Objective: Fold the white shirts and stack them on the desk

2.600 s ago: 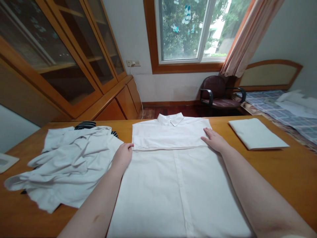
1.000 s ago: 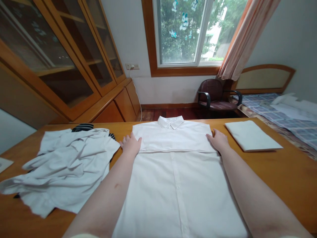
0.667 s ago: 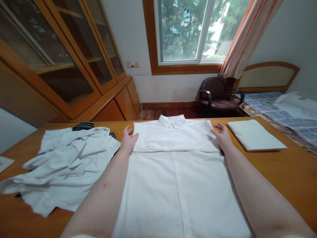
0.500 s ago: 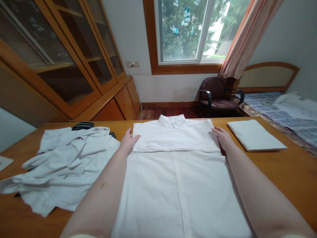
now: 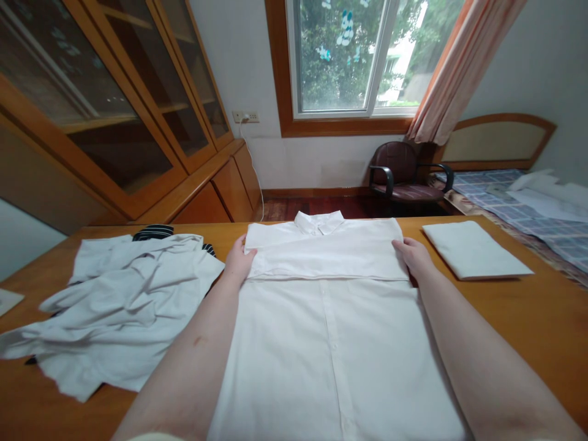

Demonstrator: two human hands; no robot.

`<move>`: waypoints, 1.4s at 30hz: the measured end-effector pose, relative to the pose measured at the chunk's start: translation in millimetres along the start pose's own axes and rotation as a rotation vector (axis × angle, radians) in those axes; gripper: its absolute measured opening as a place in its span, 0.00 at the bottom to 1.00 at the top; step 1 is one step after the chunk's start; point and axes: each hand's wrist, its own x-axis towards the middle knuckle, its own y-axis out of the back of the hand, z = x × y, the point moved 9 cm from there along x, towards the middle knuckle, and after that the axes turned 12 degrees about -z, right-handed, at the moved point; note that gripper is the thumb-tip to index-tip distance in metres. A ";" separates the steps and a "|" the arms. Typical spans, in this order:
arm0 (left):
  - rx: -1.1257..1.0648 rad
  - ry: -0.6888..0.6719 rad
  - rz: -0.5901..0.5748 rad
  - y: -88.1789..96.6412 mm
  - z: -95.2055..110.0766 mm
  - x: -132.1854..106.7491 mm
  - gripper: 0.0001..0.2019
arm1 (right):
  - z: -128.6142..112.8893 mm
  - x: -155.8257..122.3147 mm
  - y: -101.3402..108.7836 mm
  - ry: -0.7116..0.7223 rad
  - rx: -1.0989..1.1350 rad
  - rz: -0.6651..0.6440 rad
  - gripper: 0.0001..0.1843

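A white button-up shirt [image 5: 294, 343] lies front up on the wooden table, its collar at the far edge. Across its upper part sits a flat band of white cloth with a straight lower hem, just below the collar. My left hand [image 5: 239, 263] pinches the left side of this band between thumb and fingers. On the opposite side, my right hand [image 5: 411, 256] grips the band's right edge, thumb on top. Both arms reach along the sides of the shirt. The fingers under the cloth are hidden.
A crumpled pile of white clothes [image 5: 133, 306] with black striped cloth [image 5: 154, 233] lies on the left of the table [image 5: 542, 343]. To the right rests a neatly folded white garment [image 5: 475, 250]. Beyond stand an armchair [image 5: 399, 171], a bed [image 5: 519, 196] and a glass-door cabinet [image 5: 202, 177].
The thumb of my left hand has shifted slightly left. At the right, the upper corner of the shirt's band has spread a little outward above my right hand.
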 end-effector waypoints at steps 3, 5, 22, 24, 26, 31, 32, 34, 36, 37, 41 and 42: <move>0.099 0.023 0.030 0.5 7.5 2.1 0.30 | 5.7 7.3 -0.1 -0.014 0.022 -0.007 0.15; 0.124 0.026 0.036 -0.3 13.0 5.9 0.29 | 8.5 14.8 0.6 -0.031 0.059 -0.015 0.14; -0.400 -0.168 -0.116 39.2 55.3 -60.0 0.38 | -69.5 -45.9 21.8 0.120 0.281 -0.216 0.11; -0.358 -0.129 -0.205 39.6 50.5 -87.4 0.40 | -56.5 -68.9 22.6 0.073 0.321 -0.235 0.10; -0.242 -0.060 -0.262 39.1 39.5 -113.5 0.41 | -39.6 -91.2 19.6 -0.009 0.348 -0.256 0.12; 0.121 0.040 -0.462 8.1 8.6 -162.6 0.44 | -12.6 -144.8 -22.4 -0.206 0.150 -0.541 0.25; 0.171 0.013 -0.461 2.4 7.0 -166.9 0.44 | -13.4 -152.6 -31.9 -0.196 0.111 -0.597 0.27; 0.244 -0.034 -0.438 -6.6 5.7 -169.3 0.43 | -15.8 -161.3 -45.0 -0.170 0.068 -0.649 0.27; 0.282 -0.061 -0.427 -12.9 6.3 -163.8 0.42 | -14.4 -159.8 -49.5 -0.173 0.038 -0.633 0.25; 0.291 -0.069 -0.434 -15.6 7.4 -158.3 0.42 | -12.4 -155.6 -49.6 -0.183 0.025 -0.613 0.24; 0.278 -0.111 -0.451 -21.3 20.9 -120.2 0.44 | -7.6 -118.5 -45.0 -0.161 0.035 -0.505 0.20; 0.257 -0.125 -0.440 -21.9 25.8 -107.8 0.44 | -7.5 -105.8 -43.7 -0.145 0.061 -0.466 0.19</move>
